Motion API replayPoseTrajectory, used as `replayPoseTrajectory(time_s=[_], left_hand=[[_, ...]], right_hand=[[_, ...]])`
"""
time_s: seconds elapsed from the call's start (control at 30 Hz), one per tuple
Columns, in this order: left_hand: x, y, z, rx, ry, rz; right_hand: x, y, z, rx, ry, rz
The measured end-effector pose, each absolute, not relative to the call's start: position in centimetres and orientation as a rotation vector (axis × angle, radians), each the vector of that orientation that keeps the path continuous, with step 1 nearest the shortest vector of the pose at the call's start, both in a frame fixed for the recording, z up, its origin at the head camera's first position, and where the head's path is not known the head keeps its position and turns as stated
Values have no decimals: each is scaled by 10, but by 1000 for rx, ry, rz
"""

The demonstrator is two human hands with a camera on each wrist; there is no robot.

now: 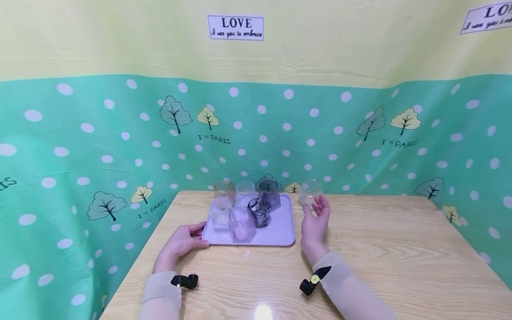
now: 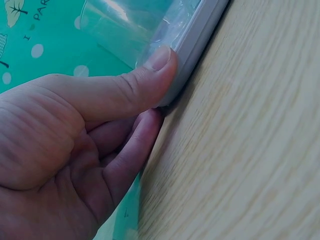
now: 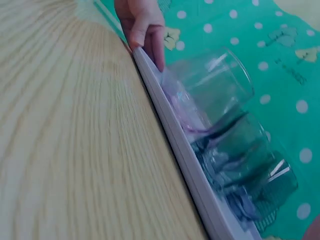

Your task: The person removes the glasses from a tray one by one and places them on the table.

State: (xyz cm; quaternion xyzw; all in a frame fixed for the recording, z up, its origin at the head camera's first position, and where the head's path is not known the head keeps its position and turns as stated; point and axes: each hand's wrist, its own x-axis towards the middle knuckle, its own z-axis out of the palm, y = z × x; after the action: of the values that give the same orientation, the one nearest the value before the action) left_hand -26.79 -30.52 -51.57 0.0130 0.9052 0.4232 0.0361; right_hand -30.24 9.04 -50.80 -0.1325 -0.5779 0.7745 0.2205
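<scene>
Over the wooden desk [image 1: 400,249], your left grip [image 1: 184,240] pinches the tray [image 1: 276,238] at its left edge. Six glasses [image 1: 242,224] are on it; your right grip [image 1: 315,224] curls round a clear glass [image 1: 310,186] off its right side, apparently the only one not aboard.

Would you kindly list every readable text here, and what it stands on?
"LOVE I see you to embrace": panel on the backdrop.
"LO... I see you...": second panel, cut off.
"I (heart) PARIS": backdrop, three times, head view.
"IS": backdrop, cut off.
"I (heart) PAR": backdrop, cut off, left wrist view.
Too small: mark on yellow badge.
Blurred: backdrop lettering, right wrist view.
</scene>
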Motion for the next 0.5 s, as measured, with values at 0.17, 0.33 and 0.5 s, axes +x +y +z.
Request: replayPoseTrajectory(time_s=[0.17, 0.33, 0.5], left_hand=[[-268, -306, -516, 26, 2763, 1310], [-268, -306, -516, 20, 2747, 1342], [-268, -307, -516, 12, 2729, 1368]], right_hand=[[-308, 71, -503, -272, -1644, 2171], [-317, 51, -498, -186, -1781, 2204], [-329, 40, -498, -107, -2015, 2079]])
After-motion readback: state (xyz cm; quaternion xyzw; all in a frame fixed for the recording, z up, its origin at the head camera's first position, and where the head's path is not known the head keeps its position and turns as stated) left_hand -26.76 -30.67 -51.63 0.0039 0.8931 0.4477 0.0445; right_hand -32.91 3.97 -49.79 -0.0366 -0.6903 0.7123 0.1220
